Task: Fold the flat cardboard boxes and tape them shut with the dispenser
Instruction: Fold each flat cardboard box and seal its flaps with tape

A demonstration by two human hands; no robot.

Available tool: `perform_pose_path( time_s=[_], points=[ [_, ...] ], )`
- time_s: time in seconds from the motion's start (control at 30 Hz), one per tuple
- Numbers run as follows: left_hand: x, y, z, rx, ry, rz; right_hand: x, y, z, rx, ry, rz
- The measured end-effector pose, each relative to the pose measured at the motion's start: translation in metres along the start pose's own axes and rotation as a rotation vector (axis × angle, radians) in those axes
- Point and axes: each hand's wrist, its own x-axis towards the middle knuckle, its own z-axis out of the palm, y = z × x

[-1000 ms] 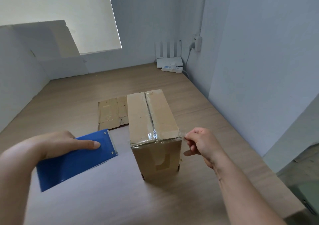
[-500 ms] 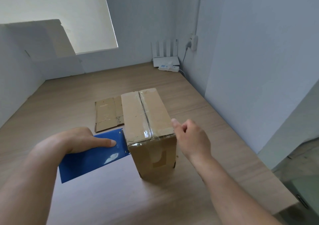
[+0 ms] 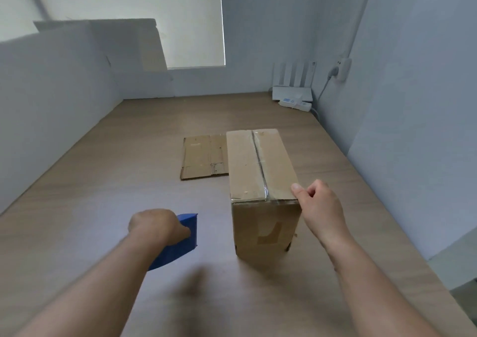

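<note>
A folded brown cardboard box (image 3: pixel 260 181) stands upright on the wooden table (image 3: pixel 129 176), with clear tape along its top seam and over the near edge. My right hand (image 3: pixel 318 207) is at the box's near right top corner, fingers curled and thumb pressing the tape end against the edge. My left hand (image 3: pixel 157 227) grips the blue tape dispenser (image 3: pixel 184 236) to the left of the box, apart from it, low over the table. A flat cardboard box (image 3: pixel 204 157) lies behind, partly hidden by the standing box.
White walls close the table on the left and right. A white router (image 3: pixel 293 92) and a power strip (image 3: pixel 296 104) sit in the far right corner, with a plug on the wall. The table's near right edge drops off.
My left hand has pulled the blue dispenser away from the box and turned it. My right hand has moved from pinching the tape end beside the box to pressing it at the corner.
</note>
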Motion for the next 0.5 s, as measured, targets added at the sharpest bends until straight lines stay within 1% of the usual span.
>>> perform_pose_path(
  time_s=[0.17, 0.3, 0.37, 0.43, 0.47, 0.5],
  points=[
    [0.010, 0.000, 0.046, -0.121, 0.113, 0.040, -0.001, -0.002, 0.002, -0.004, 0.004, -0.006],
    [0.008, -0.001, 0.081, -0.164, 0.107, 0.030, 0.000, -0.002, 0.001, -0.041, 0.011, -0.004],
    [0.002, 0.000, 0.089, -0.164, 0.101, 0.002, 0.001, -0.002, 0.001, -0.053, 0.001, -0.006],
    [-0.009, 0.007, 0.081, -0.168, 0.163, -0.024, 0.002, -0.001, 0.000, -0.063, -0.012, -0.009],
    [-0.015, 0.012, 0.071, -0.251, 0.228, -0.002, 0.002, -0.001, 0.000, -0.071, -0.016, -0.008],
    [-0.023, 0.022, 0.058, -0.415, 0.294, 0.048, 0.002, 0.000, 0.000, -0.079, -0.019, -0.006]
  ],
)
